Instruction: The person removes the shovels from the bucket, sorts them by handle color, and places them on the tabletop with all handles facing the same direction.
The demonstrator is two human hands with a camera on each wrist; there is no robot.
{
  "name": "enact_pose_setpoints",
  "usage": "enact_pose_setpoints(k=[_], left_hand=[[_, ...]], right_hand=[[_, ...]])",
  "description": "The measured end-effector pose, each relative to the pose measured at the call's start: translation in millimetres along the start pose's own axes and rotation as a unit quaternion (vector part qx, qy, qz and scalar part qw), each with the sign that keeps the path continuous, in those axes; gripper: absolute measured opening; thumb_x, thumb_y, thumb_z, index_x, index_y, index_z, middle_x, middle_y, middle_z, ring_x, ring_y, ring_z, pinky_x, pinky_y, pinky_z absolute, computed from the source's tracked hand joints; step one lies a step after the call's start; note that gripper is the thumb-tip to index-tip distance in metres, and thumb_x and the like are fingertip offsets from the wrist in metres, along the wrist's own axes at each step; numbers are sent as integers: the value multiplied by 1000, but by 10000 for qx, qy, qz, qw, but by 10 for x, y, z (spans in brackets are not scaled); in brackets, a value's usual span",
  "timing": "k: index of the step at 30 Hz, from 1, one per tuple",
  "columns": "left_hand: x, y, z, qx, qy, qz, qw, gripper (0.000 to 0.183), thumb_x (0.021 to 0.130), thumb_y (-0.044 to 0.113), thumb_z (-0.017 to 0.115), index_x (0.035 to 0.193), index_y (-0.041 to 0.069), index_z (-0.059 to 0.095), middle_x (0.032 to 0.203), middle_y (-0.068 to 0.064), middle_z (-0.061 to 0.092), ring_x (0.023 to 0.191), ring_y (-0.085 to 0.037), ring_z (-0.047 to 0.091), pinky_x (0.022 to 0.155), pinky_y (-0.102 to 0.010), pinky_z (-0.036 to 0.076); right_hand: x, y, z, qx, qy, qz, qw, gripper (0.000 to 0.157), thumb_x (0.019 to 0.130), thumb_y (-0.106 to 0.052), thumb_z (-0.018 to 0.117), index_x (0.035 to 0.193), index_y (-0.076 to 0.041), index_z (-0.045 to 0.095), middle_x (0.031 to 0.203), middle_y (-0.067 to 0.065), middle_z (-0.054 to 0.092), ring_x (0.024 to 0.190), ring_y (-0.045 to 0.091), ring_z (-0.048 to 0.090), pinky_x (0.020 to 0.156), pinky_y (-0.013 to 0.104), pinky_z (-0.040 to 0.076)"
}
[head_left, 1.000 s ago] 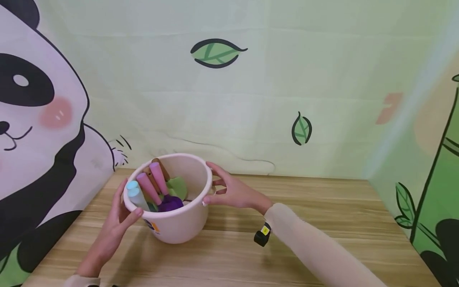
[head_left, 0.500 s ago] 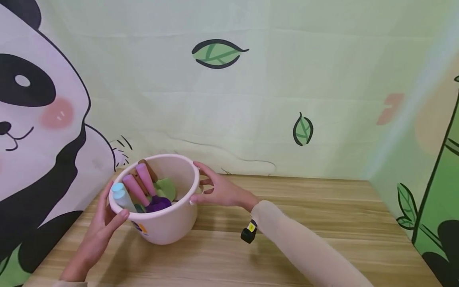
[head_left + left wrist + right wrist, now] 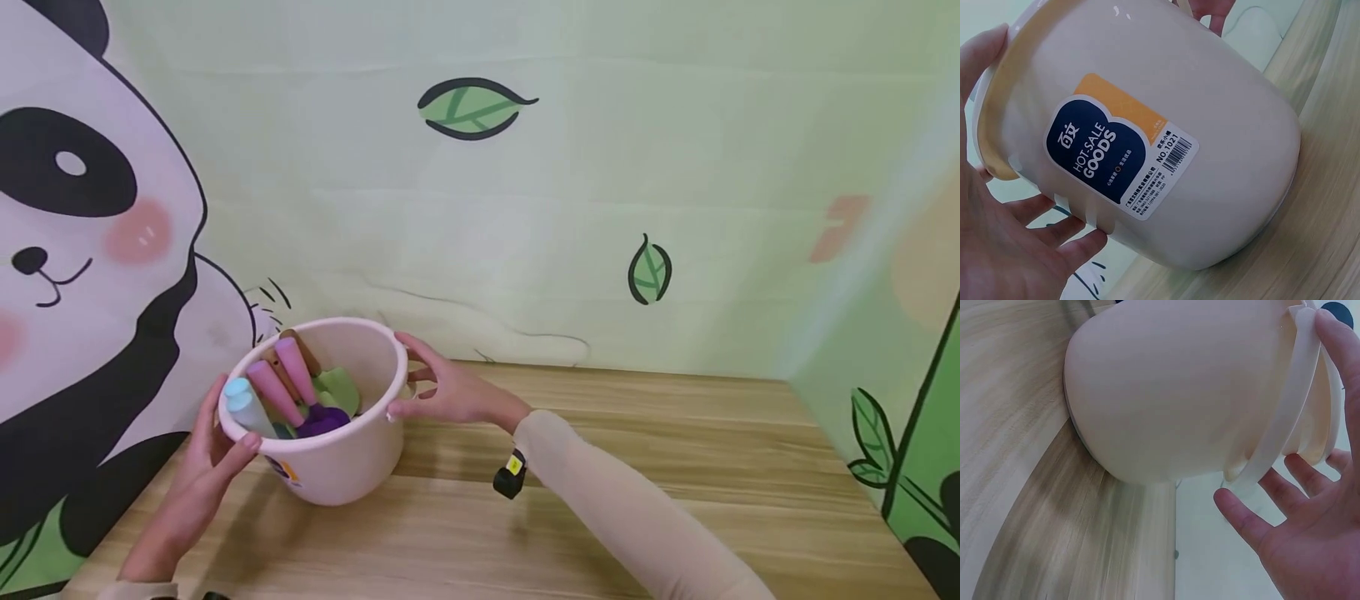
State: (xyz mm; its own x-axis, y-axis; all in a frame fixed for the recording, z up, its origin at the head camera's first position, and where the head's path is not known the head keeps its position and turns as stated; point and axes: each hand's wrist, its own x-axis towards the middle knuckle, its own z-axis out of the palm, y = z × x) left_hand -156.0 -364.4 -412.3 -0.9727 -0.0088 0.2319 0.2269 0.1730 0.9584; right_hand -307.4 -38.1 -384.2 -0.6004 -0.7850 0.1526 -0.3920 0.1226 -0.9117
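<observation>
A pale pink plastic bucket (image 3: 337, 471) stands on the wooden table, left of centre in the head view. Toy garden tools fill its left side: pink handles (image 3: 274, 392) with a purple head (image 3: 322, 421), a green shovel blade (image 3: 341, 390) by brown handles, and light blue handles (image 3: 246, 407). My left hand (image 3: 197, 479) grips the left rim, thumb on the front edge and fingers round the outer wall. On the opposite side, my right hand (image 3: 461, 393) holds the rim between thumb and fingers. A navy and orange label (image 3: 1107, 156) shows in the left wrist view.
The wooden tabletop (image 3: 637, 467) stretches to the right of the bucket. Behind it hangs a pale green cloth (image 3: 525, 192) with leaves and a panda (image 3: 97, 275) printed on it. A small black camera (image 3: 510, 477) is strapped below the right sleeve.
Both hands have shifted the bucket, tools inside, to the left along the table. Their hold on the rim looks the same. The head view has turned slightly left.
</observation>
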Motion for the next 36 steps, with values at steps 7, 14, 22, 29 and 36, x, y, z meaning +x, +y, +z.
enact_pose_setpoints(k=[7,14,22,29,36], left_hand=[[16,-13,15,182,66,-18,9998,84,105,13,53,164,39,0,171,-12,0,152,-35,17,94,-7,43],[28,-4,-1,202,67,-34,9998,84,105,14,53,164,38,-1,171,-14,-1,152,-37,16,95,-8,42],[43,-6,-4,234,130,-85,9996,84,105,16,54,164,38,-1,171,-12,-1,152,-41,15,95,-8,43],[31,3,11,177,147,-14,9997,85,105,14,54,164,38,-1,171,-15,0,152,-39,17,95,-8,43],[34,-3,13,267,168,-60,9995,84,105,16,54,164,40,-1,171,-18,3,151,-37,21,94,-8,44]], right_hand=[[16,21,-26,-26,-47,39,10000,104,86,-39,84,164,-39,15,164,3,30,136,18,48,99,29,53],[41,16,-25,27,-104,79,9999,103,87,-36,83,164,-40,14,164,5,31,137,20,48,96,33,56],[53,-9,-39,90,-131,112,9998,103,87,-33,83,163,-41,14,164,4,31,138,23,47,94,35,57],[48,-54,-43,81,-151,164,9997,104,87,-32,84,164,-40,14,166,3,29,139,23,46,95,36,56],[89,-85,-120,-70,-294,178,9994,106,86,-28,84,165,-32,14,166,4,28,139,24,48,97,36,55]])
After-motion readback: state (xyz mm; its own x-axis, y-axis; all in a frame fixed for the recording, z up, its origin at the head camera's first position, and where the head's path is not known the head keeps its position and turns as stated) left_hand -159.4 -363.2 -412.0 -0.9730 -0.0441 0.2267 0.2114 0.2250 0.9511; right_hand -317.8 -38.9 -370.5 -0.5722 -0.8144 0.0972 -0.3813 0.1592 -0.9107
